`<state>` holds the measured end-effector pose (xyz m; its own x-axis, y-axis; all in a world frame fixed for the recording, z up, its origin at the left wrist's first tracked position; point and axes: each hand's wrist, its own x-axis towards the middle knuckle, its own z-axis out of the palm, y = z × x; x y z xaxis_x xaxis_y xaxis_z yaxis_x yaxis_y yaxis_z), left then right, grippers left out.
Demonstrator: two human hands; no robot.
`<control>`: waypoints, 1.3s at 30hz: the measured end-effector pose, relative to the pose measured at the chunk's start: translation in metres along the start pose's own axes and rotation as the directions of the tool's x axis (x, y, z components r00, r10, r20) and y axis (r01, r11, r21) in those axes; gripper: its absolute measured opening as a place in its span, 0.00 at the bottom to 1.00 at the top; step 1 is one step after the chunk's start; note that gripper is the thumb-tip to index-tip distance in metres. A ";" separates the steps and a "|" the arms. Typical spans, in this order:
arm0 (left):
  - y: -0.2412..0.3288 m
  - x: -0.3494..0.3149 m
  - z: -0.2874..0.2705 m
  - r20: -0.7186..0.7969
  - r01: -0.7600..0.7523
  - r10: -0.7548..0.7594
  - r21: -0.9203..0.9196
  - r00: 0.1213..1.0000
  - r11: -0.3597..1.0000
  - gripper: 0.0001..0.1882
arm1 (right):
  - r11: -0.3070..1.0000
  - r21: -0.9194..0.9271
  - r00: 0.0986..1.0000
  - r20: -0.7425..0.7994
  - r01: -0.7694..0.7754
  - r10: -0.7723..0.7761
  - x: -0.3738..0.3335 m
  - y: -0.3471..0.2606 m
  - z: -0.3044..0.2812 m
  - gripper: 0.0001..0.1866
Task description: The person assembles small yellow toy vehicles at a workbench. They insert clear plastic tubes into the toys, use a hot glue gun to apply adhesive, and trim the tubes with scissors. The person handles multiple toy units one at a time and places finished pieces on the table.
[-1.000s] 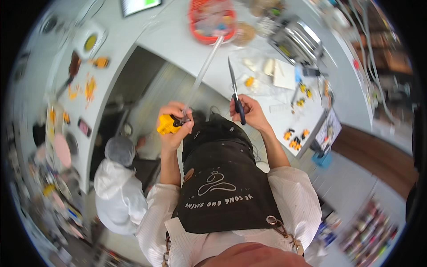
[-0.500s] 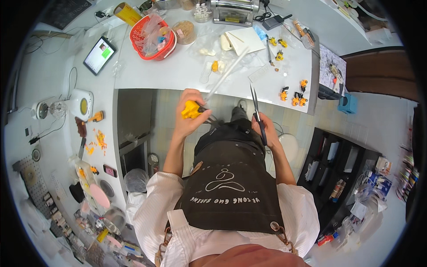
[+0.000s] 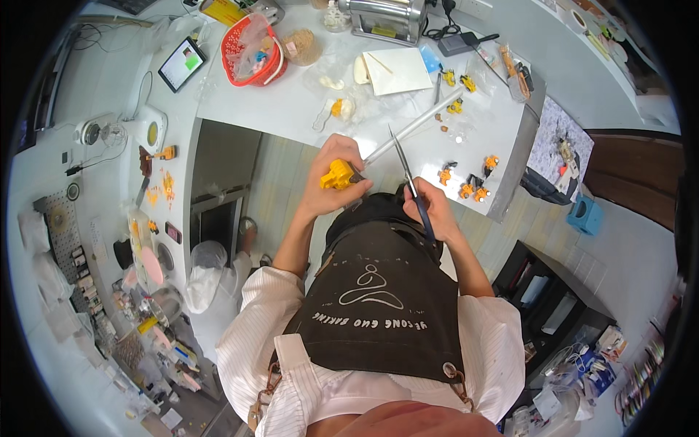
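My left hand [image 3: 336,156] is closed round a small yellow-and-black figure [image 3: 337,175]. A long white stick [image 3: 426,125] runs from that hand up and to the right, over the table edge; whether it joins the figure is hidden by my fingers. In my right hand [image 3: 431,204] is a pair of scissors [image 3: 409,175] with dark handles and narrow metal blades pointing up. The blades cross the white stick in the picture; I cannot tell whether they touch it. Small yellow-and-black figures [image 3: 454,106] lie on the table, and several orange-and-black ones [image 3: 475,191] stand near its right corner.
On the white table [image 3: 291,109] are a red basket [image 3: 234,67], a jar [image 3: 300,47], a white pad [image 3: 399,71] and a metal roller machine [image 3: 386,20]. A side counter at left holds a tablet [image 3: 182,64] and a phone [image 3: 172,232]. Black shelves [image 3: 542,280] stand at right.
My body has turned and come nearer the table. The scissors have moved left toward the stick, and their blades now cross it in view. Both hands keep their holds.
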<state>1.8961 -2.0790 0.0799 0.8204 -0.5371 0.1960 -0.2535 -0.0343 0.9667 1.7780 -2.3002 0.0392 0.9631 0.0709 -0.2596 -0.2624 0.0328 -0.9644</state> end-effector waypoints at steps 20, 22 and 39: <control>0.017 0.031 0.046 0.113 0.035 -0.060 0.209 0.992 0.977 0.17 | 0.991 -0.092 0.993 0.066 -0.097 0.103 0.000 0.013 -0.078 0.19; 0.016 0.032 0.044 0.120 0.028 -0.055 0.213 0.991 0.977 0.17 | 0.993 -0.050 0.991 0.075 -0.111 0.115 -0.001 0.010 -0.076 0.19; 0.012 0.041 0.038 0.154 0.061 -0.100 0.240 0.983 0.969 0.17 | 0.980 0.033 0.976 0.105 -0.197 0.193 0.004 0.027 -0.075 0.18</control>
<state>1.9073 -2.1336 0.0937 0.7527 -0.6546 0.0702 -0.3182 -0.2683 0.9093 1.7796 -2.3737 0.0079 0.8829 0.1798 -0.4337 -0.4488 0.0515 -0.8922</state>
